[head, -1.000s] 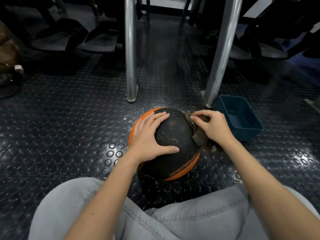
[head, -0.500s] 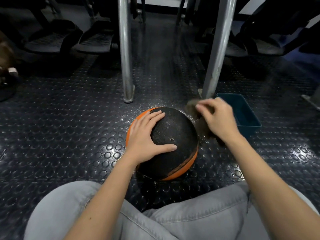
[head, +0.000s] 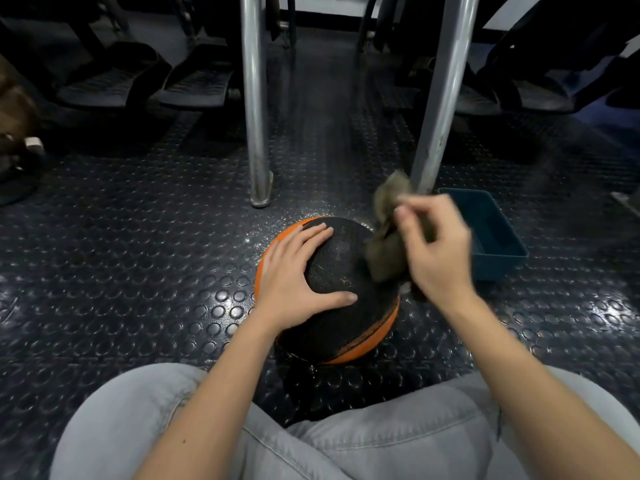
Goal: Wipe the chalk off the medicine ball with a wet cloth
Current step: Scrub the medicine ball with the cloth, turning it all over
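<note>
A black and orange medicine ball (head: 341, 306) rests on the studded rubber floor between my knees. My left hand (head: 294, 278) lies flat on its upper left side, fingers spread, thumb across the top. My right hand (head: 433, 251) is lifted just off the ball's upper right and is blurred by motion. It grips a brownish wet cloth (head: 384, 244), which hangs down from the fingers and touches the ball's right shoulder. Faint pale marks show on the black top of the ball.
A teal plastic tub (head: 498, 251) sits on the floor right of the ball, behind my right hand. Two metal posts (head: 254, 98) (head: 440, 98) rise just beyond the ball. Machine pedals (head: 194, 81) lie further back. My grey-trousered legs (head: 346, 438) fill the bottom.
My right hand has lifted the cloth off the ball's right side and raised it up and away, the cloth now dangling. My left hand has stayed on the ball.
</note>
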{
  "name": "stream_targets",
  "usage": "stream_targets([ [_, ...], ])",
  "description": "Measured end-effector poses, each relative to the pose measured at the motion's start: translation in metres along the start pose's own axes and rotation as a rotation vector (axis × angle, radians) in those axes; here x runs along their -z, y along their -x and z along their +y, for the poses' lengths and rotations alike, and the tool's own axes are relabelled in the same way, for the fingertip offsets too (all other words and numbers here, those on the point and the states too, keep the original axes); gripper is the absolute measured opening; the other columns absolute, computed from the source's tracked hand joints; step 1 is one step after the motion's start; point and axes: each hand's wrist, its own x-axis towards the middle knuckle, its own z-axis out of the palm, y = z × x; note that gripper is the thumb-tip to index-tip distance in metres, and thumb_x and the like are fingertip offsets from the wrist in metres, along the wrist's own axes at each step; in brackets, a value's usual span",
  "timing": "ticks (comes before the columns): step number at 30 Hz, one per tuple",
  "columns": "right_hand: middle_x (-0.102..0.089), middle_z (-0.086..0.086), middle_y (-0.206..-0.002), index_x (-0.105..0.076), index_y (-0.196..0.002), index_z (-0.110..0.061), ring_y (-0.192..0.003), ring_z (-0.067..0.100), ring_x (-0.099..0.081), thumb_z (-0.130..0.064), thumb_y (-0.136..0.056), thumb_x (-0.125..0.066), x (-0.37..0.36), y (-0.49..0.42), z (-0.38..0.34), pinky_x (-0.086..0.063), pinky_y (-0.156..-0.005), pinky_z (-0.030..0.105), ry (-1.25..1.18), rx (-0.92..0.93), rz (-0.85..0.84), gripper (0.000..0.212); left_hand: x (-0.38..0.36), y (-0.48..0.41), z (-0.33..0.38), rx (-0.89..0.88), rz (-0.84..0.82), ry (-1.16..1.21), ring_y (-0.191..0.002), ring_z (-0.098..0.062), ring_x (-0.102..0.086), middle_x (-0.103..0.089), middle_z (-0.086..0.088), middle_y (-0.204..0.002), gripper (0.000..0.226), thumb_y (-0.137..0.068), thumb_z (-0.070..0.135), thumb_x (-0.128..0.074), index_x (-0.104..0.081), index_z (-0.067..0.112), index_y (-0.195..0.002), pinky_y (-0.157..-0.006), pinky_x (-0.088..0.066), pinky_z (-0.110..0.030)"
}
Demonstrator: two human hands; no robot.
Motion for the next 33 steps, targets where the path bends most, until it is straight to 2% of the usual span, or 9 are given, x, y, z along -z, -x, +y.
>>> stream_targets([
  [4,-0.06,-0.004,-0.097,-0.067,-0.1,-0.027,-0.094,0.016,-0.056,-0.041,-0.09,-0.055,-0.01,-0.002,0.016,-0.046,-0.077,0.036,0.294,-0.26,-0.438,0.02,0.0,-0.003,0.001,0.004,-0.013,-0.021,-0.136,0.007,-0.009,-0.015,0.041,-0.136,0.099,-0.05,0.082,-0.051,-0.031,0.044,-0.139,-0.115,-0.001,-0.03],
  [9,-0.063,0.0,-0.093,-0.068,-0.1,-0.021,-0.091,0.013,-0.059,-0.03,-0.091,-0.059,-0.003,-0.008,0.013,-0.046,-0.081,0.029,0.1,-0.172,-0.079,0.016,0.0,0.002,-0.002,0.004,0.025,0.019,-0.132,0.012,-0.009,-0.017,0.044,-0.134,0.087,-0.055,0.079,-0.051,-0.03,0.049,-0.134,-0.111,0.002,-0.019],
  [11,-0.065,0.002,-0.094,-0.07,-0.101,-0.02,-0.09,0.011,-0.059,-0.024,-0.088,-0.064,-0.011,0.002,0.004,-0.046,-0.084,0.027,-0.021,-0.047,-0.182,0.015,0.0,0.002,-0.004,0.014,0.045,0.03,-0.132,0.011,-0.012,-0.02,0.042,-0.133,0.081,-0.058,0.077,-0.05,-0.032,0.049,-0.131,-0.11,0.0,-0.017],
  [13,-0.065,0.0,-0.097,-0.069,-0.1,-0.029,-0.094,0.014,-0.059,-0.029,-0.088,-0.063,-0.014,0.002,0.009,-0.047,-0.088,0.036,-0.031,-0.162,-0.338,0.013,0.0,0.002,-0.003,-0.006,0.037,0.023,-0.133,0.009,-0.013,-0.022,0.041,-0.134,0.078,-0.06,0.077,-0.05,-0.032,0.05,-0.131,-0.112,-0.002,-0.021],
  [16,-0.062,0.001,-0.102,-0.067,-0.103,-0.029,-0.1,0.021,-0.057,-0.041,-0.09,-0.055,0.002,-0.004,0.033,-0.047,-0.086,0.041,0.339,-0.356,-0.431,0.021,-0.003,0.002,0.0,-0.039,0.018,-0.002,-0.133,0.009,-0.012,-0.022,0.041,-0.133,0.075,-0.063,0.076,-0.049,-0.031,0.051,-0.131,-0.112,-0.001,-0.022],
  [21,-0.062,-0.002,-0.098,-0.066,-0.105,-0.025,-0.095,0.008,-0.056,-0.027,-0.092,-0.057,0.008,-0.003,0.024,-0.04,-0.083,0.021,0.07,-0.233,-0.107,0.016,-0.006,0.003,0.003,0.119,0.361,0.38,-0.119,0.011,-0.042,-0.048,0.024,-0.127,0.04,-0.077,0.052,-0.06,-0.058,0.038,-0.115,-0.102,-0.025,-0.005],
  [26,-0.05,-0.002,-0.091,-0.064,-0.113,-0.032,-0.094,0.012,-0.051,-0.028,-0.094,-0.053,-0.005,-0.001,0.027,-0.033,-0.081,0.019,0.096,-0.274,-0.477,0.022,-0.012,0.0,0.001,0.166,0.225,0.14,-0.13,-0.004,-0.039,-0.048,0.022,-0.135,0.061,-0.075,0.069,-0.046,-0.06,0.036,-0.123,-0.112,-0.03,-0.037],
  [30,-0.045,0.002,-0.092,-0.066,-0.114,-0.019,-0.091,0.023,-0.048,-0.021,-0.096,-0.051,0.005,-0.01,0.027,-0.04,-0.08,0.033,0.288,-0.226,-0.143,0.024,-0.014,-0.002,0.004,0.149,0.228,0.145,-0.125,0.002,-0.039,-0.045,0.03,-0.127,0.062,-0.074,0.07,-0.044,-0.061,0.035,-0.123,-0.111,-0.031,-0.035],
  [33,-0.057,0.004,-0.098,-0.07,-0.108,-0.018,-0.089,0.024,-0.05,-0.017,-0.093,-0.052,-0.005,-0.01,0.005,-0.039,-0.078,0.034,0.238,0.097,0.034,0.023,-0.014,-0.002,0.004,0.128,0.246,0.131,-0.122,0.003,-0.04,-0.047,0.027,-0.126,0.062,-0.075,0.068,-0.045,-0.061,0.032,-0.123,-0.109,-0.032,-0.033],
])
